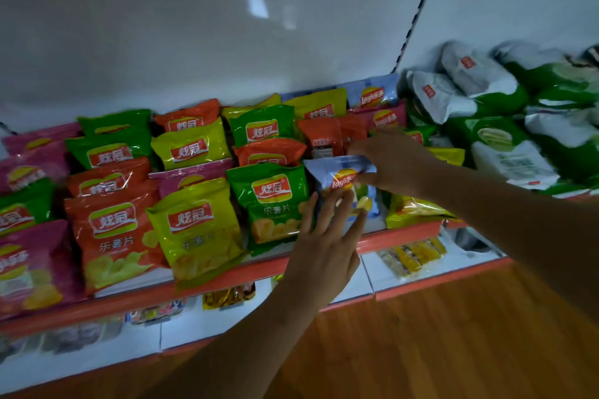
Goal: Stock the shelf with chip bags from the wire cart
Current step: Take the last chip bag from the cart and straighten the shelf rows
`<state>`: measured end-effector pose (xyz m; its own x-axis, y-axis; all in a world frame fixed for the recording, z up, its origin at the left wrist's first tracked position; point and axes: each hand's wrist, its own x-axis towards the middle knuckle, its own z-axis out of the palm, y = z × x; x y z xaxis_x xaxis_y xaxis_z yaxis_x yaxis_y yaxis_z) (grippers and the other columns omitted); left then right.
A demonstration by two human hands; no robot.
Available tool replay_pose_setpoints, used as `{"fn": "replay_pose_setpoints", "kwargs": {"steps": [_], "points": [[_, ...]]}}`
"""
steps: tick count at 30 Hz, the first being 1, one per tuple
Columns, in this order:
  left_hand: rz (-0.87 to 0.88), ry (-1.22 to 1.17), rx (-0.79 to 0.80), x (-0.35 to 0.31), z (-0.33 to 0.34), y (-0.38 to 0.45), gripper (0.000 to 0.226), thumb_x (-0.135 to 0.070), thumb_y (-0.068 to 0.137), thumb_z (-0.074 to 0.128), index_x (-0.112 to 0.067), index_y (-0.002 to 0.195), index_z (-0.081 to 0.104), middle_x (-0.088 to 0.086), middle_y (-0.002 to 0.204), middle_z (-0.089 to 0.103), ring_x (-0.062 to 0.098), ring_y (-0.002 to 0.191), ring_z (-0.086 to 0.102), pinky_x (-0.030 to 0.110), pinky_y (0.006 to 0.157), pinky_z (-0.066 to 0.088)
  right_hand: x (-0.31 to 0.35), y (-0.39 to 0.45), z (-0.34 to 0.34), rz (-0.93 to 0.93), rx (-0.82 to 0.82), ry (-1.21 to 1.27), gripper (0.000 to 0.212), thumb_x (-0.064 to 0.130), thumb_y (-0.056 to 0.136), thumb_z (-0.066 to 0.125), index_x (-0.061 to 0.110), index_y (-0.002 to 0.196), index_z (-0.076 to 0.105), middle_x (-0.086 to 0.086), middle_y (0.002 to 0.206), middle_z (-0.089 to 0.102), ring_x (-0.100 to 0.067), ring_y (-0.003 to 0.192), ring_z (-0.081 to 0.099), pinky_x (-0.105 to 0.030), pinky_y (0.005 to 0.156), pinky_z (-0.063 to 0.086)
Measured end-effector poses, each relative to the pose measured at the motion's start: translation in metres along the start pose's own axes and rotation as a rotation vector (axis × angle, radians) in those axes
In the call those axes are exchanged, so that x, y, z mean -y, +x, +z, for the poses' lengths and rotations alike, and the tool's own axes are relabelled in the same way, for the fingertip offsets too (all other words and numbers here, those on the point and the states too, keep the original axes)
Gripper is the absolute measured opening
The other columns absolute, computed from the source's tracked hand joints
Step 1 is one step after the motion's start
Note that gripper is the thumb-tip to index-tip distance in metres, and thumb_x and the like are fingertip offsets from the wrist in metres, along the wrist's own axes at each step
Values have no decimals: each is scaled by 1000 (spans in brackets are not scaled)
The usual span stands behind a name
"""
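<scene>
A light-blue chip bag (340,173) stands at the front of the shelf (402,236), between a green bag (270,201) and a yellow bag (410,209). My right hand (389,162) pinches the blue bag's top edge. My left hand (327,233) lies against its front with the fingers spread and straight. Rows of orange, green, yellow and pink chip bags fill the shelf to the left. The wire cart is out of view.
White-and-green bags (492,97) are piled on the shelf section to the right, past a slotted upright (418,10). A lower shelf (421,278) with an orange edge holds small yellow packets. Wooden floor (453,343) lies below.
</scene>
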<state>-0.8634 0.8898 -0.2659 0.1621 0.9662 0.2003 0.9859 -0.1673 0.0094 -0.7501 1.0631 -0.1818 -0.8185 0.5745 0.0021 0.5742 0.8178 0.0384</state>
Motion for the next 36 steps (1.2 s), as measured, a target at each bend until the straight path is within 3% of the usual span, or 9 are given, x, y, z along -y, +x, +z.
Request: {"fn": "replay_pose_setpoints", "kwargs": {"steps": [5,9,13,16,20,24,28,32,36], "points": [[10,-95,-54,-3,2,-3,51,-30,94,44,-17,144,48,15,156,32,35,147,26,52,116,29,-4,-6,-2,86,-53,336,23,26,82,71,12,99,63,-7,89,66,-26,85,61,-35,70,46],[-175,-248,-233,-9,-14,6,57,-29,88,61,-16,142,45,12,147,38,29,137,36,43,105,45,-13,-3,-15,77,-12,375,16,24,84,70,13,90,59,2,72,56,-22,72,56,-30,61,34],[-601,-654,-447,2,-39,28,88,-41,80,76,-13,149,30,6,148,29,22,138,34,31,105,46,-23,-3,-37,47,26,390,14,19,83,71,19,87,58,6,72,54,-15,68,52,-27,61,34],[-630,-984,-402,15,-47,44,99,-46,79,77,-15,154,20,2,144,47,14,133,47,25,105,46,-26,-4,-54,33,55,417,20,23,83,72,30,83,54,11,69,52,-10,69,52,-21,62,32],[-596,-1134,-328,30,-49,53,53,-22,84,77,-12,130,53,0,116,66,10,105,63,25,86,53,-21,-4,-69,56,22,456,11,29,91,64,30,101,65,12,84,63,-5,77,57,-7,69,39],[-762,-1289,-504,48,-53,53,32,-36,73,77,-29,100,63,2,95,70,13,89,64,26,78,51,-20,16,-57,314,-235,719,27,27,101,45,16,115,66,-11,104,69,-30,94,63,-31,80,46],[-931,-1425,-653,61,-64,50,44,-15,84,75,-7,123,57,10,116,69,23,109,67,33,94,55,-22,45,-31,263,23,425,46,33,92,58,20,135,50,-6,128,62,-26,116,58,-32,95,45],[-956,-1461,-708,69,-71,44,44,-3,89,69,3,128,52,13,120,68,14,100,68,13,74,54,-5,60,-8,119,175,13,92,59,75,69,20,148,29,-10,137,55,-32,128,49,-47,111,28],[-960,-1468,-732,71,-71,32,45,-7,88,71,1,128,52,13,120,68,21,108,69,27,88,57,3,66,-11,143,109,-16,62,51,76,71,19,126,55,-7,119,64,-30,116,56,-44,106,34]]}}
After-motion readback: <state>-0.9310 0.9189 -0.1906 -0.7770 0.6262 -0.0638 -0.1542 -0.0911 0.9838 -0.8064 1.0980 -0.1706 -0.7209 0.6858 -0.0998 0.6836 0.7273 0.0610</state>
